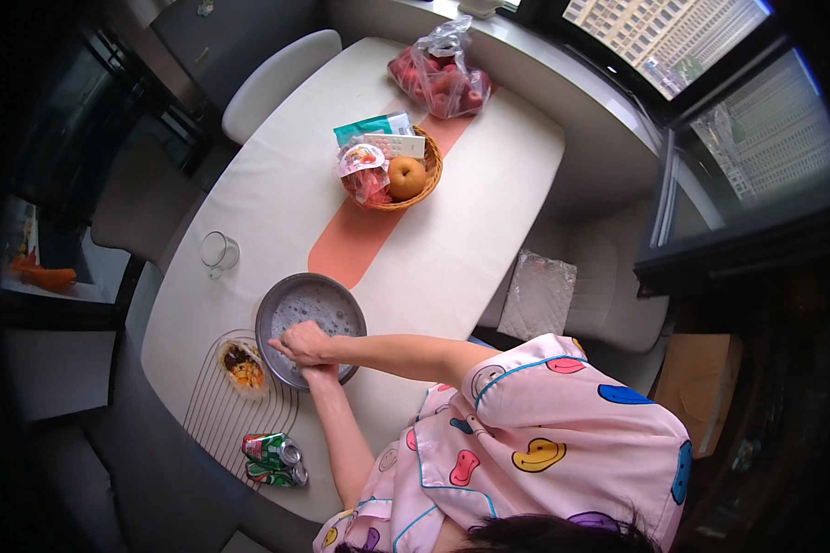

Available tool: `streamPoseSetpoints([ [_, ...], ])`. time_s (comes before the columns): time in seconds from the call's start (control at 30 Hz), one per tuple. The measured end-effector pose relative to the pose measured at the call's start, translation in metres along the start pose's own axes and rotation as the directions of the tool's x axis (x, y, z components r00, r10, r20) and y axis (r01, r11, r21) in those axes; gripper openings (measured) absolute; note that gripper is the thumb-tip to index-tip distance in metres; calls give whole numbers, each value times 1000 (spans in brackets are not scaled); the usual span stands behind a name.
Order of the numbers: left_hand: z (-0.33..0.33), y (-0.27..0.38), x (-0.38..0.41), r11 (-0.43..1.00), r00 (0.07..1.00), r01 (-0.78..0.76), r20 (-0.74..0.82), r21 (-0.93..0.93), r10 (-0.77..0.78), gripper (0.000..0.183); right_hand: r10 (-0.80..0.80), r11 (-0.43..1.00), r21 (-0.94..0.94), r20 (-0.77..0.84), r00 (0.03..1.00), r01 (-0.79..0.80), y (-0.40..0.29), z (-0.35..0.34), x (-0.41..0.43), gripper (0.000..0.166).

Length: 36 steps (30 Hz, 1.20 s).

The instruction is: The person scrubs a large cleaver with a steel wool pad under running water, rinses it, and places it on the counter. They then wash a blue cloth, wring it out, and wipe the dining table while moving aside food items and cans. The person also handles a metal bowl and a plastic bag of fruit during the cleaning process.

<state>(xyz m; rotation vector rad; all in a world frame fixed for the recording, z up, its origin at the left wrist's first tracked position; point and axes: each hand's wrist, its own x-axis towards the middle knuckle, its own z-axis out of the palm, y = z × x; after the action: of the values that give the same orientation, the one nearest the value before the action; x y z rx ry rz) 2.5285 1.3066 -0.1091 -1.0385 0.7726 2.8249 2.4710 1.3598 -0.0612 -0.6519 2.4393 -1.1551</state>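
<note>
A round grey metal bowl (311, 304) stands on the white-covered table and holds cloudy liquid with bubbles. My right hand (306, 343) reaches across the bowl with its fingers curled, lying over my left hand (319, 372) near the wrist. Most of the left hand is hidden under the right hand, at the bowl's near side. What either hand holds, if anything, does not show. Touching or close beside the bowl is a clear container or bag of mixed food (243, 366). A glass mug (219, 251) stands beyond the bowl.
Green and red drink cans (274, 457) stand near the table edge on a striped mat (211, 408). A wicker basket (434, 176) holds a round brown fruit (407, 177), a white remote (398, 146) and packets. A clear plastic bag of red fruit (443, 83) lies at the far end. Chairs flank the table.
</note>
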Motion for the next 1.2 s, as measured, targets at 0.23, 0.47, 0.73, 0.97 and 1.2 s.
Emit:
streamPoseSetpoints([
  [0.23,33,25,-59,937,959,-129,-201,323,202,57,-26,959,282,-37,999,35,17,-50,-3,53],
  [0.47,27,47,-69,836,953,-160,-137,525,269,57,160,854,483,108,981,-192,19,-45,-7,51],
  [0.73,39,44,-69,739,916,-228,-116,634,383,67,87,647,735,192,978,-202,35,-37,3,38],
  [0.97,33,53,-89,672,930,-269,5,690,367,58,43,519,847,107,993,-114,11,-71,1,36],
  [1.2,46,50,-106,716,790,-406,-175,568,587,51,-318,823,547,225,921,151,-15,-89,-37,82],
])
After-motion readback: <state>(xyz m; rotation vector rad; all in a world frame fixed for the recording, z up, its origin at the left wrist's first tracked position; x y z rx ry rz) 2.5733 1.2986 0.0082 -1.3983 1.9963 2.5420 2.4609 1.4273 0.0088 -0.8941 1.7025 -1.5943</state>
